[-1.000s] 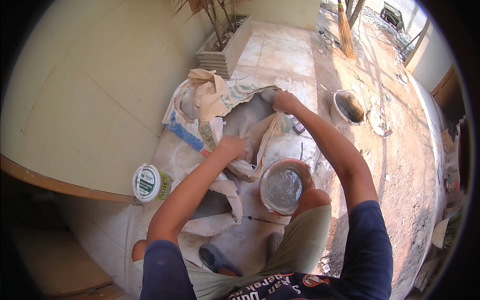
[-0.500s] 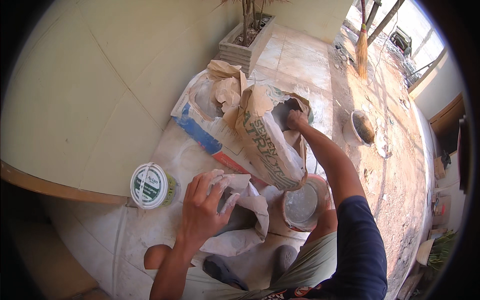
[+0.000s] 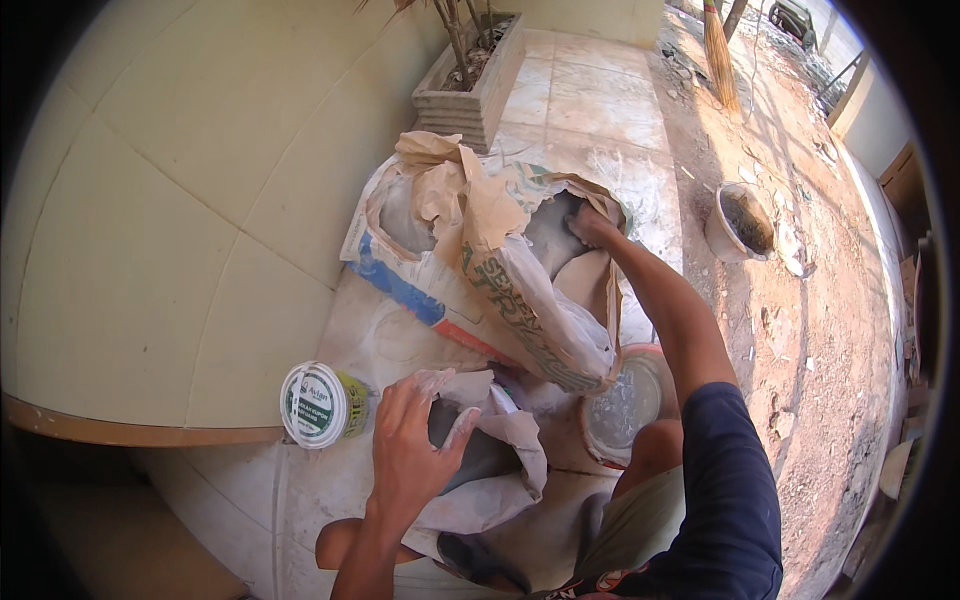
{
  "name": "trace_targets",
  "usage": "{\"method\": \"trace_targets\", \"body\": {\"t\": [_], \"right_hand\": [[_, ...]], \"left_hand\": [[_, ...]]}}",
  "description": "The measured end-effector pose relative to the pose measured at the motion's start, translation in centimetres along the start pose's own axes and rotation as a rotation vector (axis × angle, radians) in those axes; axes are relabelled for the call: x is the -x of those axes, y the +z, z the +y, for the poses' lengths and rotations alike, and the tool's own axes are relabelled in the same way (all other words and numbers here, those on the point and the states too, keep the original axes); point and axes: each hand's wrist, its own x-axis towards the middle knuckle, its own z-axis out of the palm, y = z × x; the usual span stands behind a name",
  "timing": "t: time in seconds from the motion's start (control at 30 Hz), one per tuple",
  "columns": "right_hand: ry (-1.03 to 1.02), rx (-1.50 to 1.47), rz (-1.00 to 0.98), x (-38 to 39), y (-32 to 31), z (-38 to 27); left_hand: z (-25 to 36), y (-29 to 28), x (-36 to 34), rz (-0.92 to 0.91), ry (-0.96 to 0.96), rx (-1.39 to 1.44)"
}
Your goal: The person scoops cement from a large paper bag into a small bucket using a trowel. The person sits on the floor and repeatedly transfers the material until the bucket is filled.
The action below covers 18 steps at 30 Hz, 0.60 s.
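My right hand point(image 3: 592, 222) reaches inside the upper printed paper sack point(image 3: 520, 320), closed at the grey powder, partly hidden by the torn opening. A second sack point(image 3: 395, 285) with a blue and red band lies behind it to the left. My left hand point(image 3: 412, 435), dusty at the fingertips, is at the rim of a smaller paper sack point(image 3: 510, 470) holding grey powder, thumb and fingers apart. A lidded plastic tub point(image 3: 315, 405) stands left of that hand. A round bucket point(image 3: 615, 415) with grey slurry sits below my right forearm, beside my knee.
A concrete planter point(image 3: 455, 105) stands against the tiled wall point(image 3: 150, 220). On the dirt strip at right are a bucket point(image 3: 738, 222) with dark contents and rubble. An upright straw broom point(image 3: 722, 70) is at the far end. My bent legs are at the lower edge.
My left hand has left the upper sack for the smaller sack nearer me. My right hand has stayed in the upper sack, whose printed front now faces me more.
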Motion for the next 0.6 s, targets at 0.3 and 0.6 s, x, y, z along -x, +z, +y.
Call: {"method": "trace_targets", "body": {"t": [0.3,0.6], "right_hand": [[-0.067,-0.112,0.051,3.6,-1.8,0.2],[-0.161,-0.231,0.015,11.0,-5.8,-3.3]], "left_hand": [[0.6,0.8,0.1,-0.012,0.053,-0.009],[-2.7,1.8,-1.5,0.152,0.060,-0.019]]}}
